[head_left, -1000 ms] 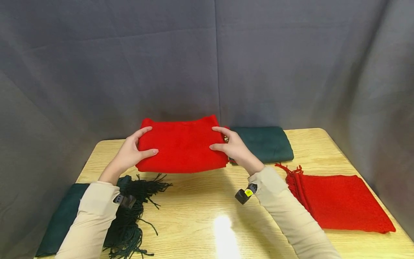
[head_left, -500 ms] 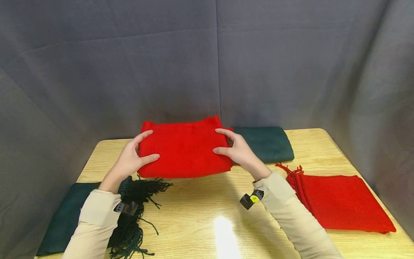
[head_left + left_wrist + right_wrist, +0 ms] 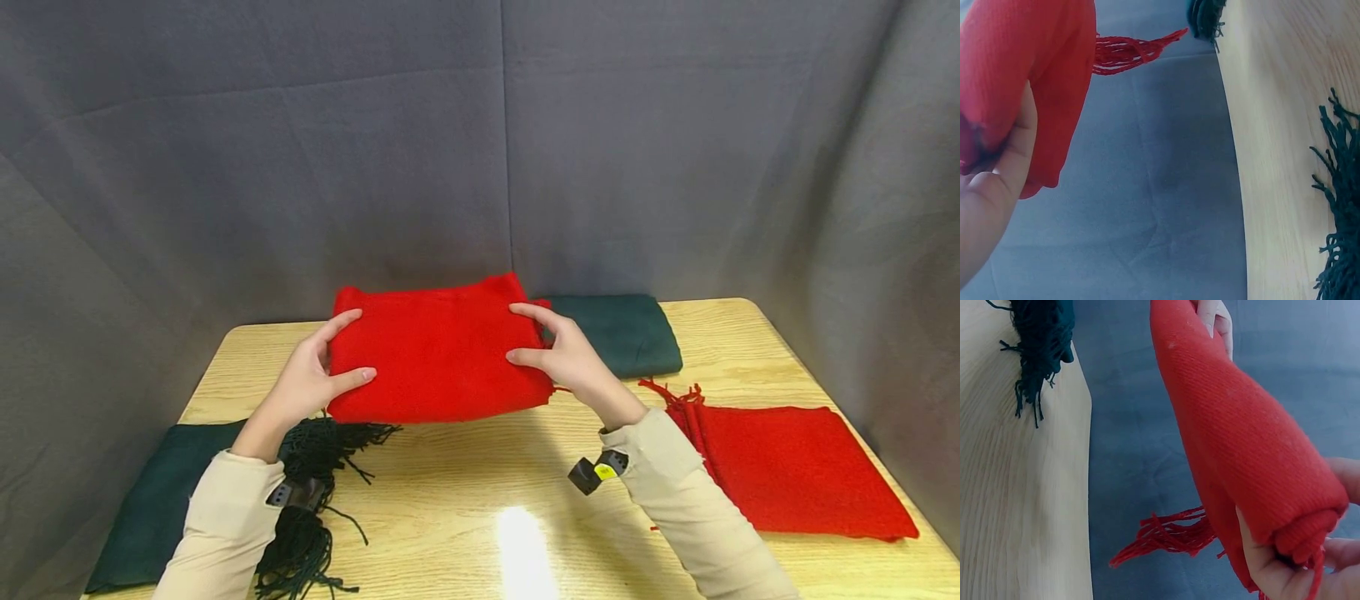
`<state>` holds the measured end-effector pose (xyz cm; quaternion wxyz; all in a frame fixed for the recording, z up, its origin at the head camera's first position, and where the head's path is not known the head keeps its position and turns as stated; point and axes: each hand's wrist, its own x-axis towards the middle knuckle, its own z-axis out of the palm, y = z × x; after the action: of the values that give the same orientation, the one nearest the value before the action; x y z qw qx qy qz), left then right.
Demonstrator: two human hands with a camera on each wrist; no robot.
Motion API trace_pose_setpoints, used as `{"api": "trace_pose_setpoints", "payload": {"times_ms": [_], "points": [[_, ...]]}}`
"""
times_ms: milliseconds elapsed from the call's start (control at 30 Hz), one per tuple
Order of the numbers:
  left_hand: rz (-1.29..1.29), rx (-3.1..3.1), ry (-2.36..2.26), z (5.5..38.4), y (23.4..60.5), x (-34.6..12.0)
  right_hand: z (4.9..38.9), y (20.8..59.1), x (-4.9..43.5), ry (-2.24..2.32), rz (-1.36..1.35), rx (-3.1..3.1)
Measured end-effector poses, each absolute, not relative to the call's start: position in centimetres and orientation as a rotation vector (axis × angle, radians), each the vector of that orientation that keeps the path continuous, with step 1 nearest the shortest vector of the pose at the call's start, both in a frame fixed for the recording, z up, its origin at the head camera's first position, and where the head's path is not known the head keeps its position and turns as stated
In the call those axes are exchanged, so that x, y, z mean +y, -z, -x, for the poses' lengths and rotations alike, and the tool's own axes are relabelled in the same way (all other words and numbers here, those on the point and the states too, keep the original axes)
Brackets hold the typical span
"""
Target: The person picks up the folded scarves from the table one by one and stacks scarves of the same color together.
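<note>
A folded red scarf point(image 3: 438, 350) is held up above the wooden table point(image 3: 480, 500), between both hands. My left hand point(image 3: 311, 379) grips its left edge, thumb on the front face and fingers behind. My right hand point(image 3: 566, 358) grips the right edge the same way. In the right wrist view the red scarf point(image 3: 1235, 437) is a thick folded bundle with a red fringe point(image 3: 1160, 540) hanging below, and my right hand point(image 3: 1297, 569) pinches its end. In the left wrist view my left hand point(image 3: 997, 187) holds the red scarf point(image 3: 1029, 75), fringe trailing out.
A folded dark green scarf point(image 3: 615, 333) lies at the back right. Another red scarf point(image 3: 787, 462) with fringe lies flat at the right. A dark green scarf point(image 3: 157, 500) with loose tassels point(image 3: 330, 450) lies at the front left. A grey cloth backdrop point(image 3: 480, 142) surrounds the table.
Both hands have moved the red scarf slightly rightward and toward me. The grips are unchanged.
</note>
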<state>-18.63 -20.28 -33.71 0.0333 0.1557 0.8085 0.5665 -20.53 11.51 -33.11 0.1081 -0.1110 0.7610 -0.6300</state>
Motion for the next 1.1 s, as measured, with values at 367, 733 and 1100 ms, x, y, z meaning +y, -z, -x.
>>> {"api": "trace_pose_setpoints", "payload": {"times_ms": [367,733,1100], "points": [[-0.507,2.439,-1.776,18.1,33.8,-19.5,19.9,33.2,12.6,1.837,0.341,2.263],[-0.586,2.470,-1.766,17.3,34.2,-18.9,18.9,33.2,13.8,1.849,0.368,2.262],[-0.650,2.508,-1.748,16.8,35.1,-17.9,17.6,33.4,14.9,1.853,0.397,2.282]]}}
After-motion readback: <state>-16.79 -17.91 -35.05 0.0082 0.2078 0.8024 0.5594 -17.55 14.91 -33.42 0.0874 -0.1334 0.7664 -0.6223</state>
